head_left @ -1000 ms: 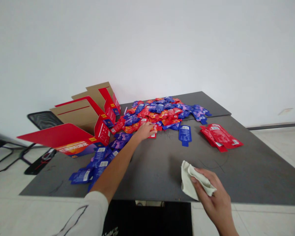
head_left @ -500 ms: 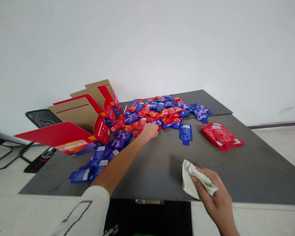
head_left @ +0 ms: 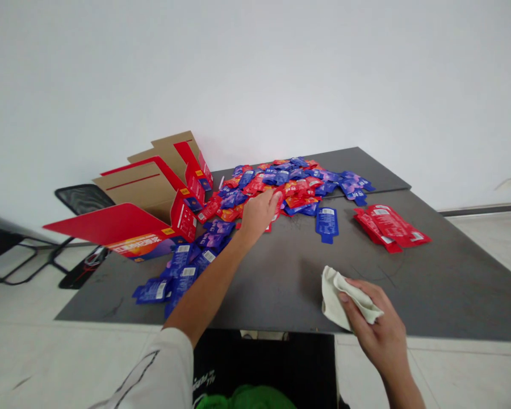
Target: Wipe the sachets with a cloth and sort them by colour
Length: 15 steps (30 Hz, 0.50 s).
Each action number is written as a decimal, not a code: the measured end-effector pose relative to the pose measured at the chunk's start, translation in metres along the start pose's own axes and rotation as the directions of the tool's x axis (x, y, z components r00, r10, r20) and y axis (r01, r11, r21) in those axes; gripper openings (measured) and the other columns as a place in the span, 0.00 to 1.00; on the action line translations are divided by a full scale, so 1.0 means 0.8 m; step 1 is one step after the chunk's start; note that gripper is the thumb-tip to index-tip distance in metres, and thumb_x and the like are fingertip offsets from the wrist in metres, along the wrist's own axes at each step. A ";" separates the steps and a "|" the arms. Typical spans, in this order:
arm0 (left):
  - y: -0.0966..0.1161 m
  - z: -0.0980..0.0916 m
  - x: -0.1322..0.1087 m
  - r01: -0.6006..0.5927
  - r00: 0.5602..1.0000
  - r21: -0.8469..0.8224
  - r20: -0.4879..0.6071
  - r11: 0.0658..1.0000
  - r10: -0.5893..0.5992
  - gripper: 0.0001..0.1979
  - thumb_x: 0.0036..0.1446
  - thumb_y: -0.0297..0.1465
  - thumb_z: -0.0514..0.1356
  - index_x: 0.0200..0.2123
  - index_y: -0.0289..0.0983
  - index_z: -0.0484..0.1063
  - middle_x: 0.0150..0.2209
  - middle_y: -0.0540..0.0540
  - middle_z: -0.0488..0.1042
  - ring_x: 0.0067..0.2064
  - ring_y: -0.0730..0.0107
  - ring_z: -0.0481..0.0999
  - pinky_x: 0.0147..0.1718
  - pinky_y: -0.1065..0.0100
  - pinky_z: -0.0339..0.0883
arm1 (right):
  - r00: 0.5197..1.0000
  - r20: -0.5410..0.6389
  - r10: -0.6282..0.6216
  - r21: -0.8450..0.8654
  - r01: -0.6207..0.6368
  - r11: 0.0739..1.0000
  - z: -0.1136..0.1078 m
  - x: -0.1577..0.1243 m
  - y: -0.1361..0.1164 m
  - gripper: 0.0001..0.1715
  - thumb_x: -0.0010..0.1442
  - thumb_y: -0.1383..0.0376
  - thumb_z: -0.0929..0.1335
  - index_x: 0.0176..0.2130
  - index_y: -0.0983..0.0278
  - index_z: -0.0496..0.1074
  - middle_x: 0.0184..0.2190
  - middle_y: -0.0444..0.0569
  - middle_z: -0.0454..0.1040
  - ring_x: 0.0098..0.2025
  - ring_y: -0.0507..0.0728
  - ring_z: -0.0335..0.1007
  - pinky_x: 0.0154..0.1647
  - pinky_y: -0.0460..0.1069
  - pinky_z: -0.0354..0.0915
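My left hand reaches to the near edge of a heap of red and blue sachets. Its fingers are closed around a red sachet, which shows partly beside and below them; the rest is hidden by the hand. Over the table's front edge, my right hand grips a folded whitish cloth between thumb and fingers. A single blue sachet lies flat between the heap and a small pile of red sachets on the right.
Open red cardboard boxes stand in a row at the table's left. Blue sachets lie in front of them, under my left forearm. A black mesh chair is beyond the left edge of the grey table. A white wall rises behind.
My left hand has shifted slightly forward over the heap, and a red sachet now shows at its fingers. My right hand still holds the cloth. The camera view has shifted a little.
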<state>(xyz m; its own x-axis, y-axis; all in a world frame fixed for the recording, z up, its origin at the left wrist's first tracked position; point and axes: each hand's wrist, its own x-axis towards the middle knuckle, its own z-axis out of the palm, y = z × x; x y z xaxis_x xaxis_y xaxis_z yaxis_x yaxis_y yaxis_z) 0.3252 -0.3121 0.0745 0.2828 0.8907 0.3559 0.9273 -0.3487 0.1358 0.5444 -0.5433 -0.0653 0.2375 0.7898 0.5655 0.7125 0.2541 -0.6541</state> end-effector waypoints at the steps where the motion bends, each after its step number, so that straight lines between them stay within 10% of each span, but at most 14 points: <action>1: 0.005 -0.011 -0.011 -0.007 0.999 -0.090 -0.042 0.996 0.003 0.22 0.77 0.43 0.44 0.45 0.40 0.73 0.40 0.44 0.81 0.45 0.62 0.80 0.42 0.69 0.64 | 1.000 -0.005 0.000 0.007 0.001 1.000 0.000 0.000 0.000 0.17 0.68 0.53 0.69 0.53 0.56 0.74 0.49 0.48 0.78 0.49 0.58 0.77 0.49 0.50 0.71; 7: 0.022 -0.027 -0.094 0.032 0.937 -0.656 0.282 0.754 0.205 0.18 0.71 0.43 0.53 0.33 0.40 0.71 0.30 0.52 0.74 0.32 0.70 0.74 0.31 0.72 0.61 | 0.995 -0.062 0.072 0.015 -0.071 0.997 0.002 0.000 -0.004 0.19 0.67 0.52 0.70 0.52 0.59 0.76 0.47 0.52 0.78 0.48 0.61 0.76 0.50 0.54 0.70; 11: 0.014 0.011 -0.143 0.191 0.829 -0.630 0.514 0.753 0.219 0.17 0.70 0.42 0.54 0.35 0.38 0.74 0.31 0.50 0.77 0.33 0.69 0.75 0.32 0.71 0.64 | 0.990 -0.106 0.094 0.017 -0.093 0.996 0.004 0.000 -0.007 0.20 0.67 0.53 0.71 0.52 0.61 0.77 0.48 0.54 0.78 0.49 0.62 0.75 0.52 0.56 0.70; 15: 0.008 0.038 -0.170 0.249 0.828 -0.549 0.547 0.798 0.119 0.14 0.69 0.41 0.56 0.40 0.38 0.74 0.33 0.48 0.78 0.34 0.65 0.75 0.34 0.68 0.64 | 0.985 -0.121 0.120 0.015 -0.119 0.993 0.003 -0.001 -0.008 0.20 0.66 0.52 0.71 0.52 0.61 0.77 0.48 0.53 0.78 0.50 0.63 0.76 0.52 0.57 0.70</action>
<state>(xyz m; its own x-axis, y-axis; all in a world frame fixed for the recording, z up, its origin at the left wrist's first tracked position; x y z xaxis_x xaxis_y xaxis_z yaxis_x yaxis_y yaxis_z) 0.3000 -0.4268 -0.0013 0.4784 0.8562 -0.1951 0.6755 -0.2169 0.7047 0.5385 -0.5441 -0.0626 0.3994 0.7411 0.5397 0.6694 0.1666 -0.7240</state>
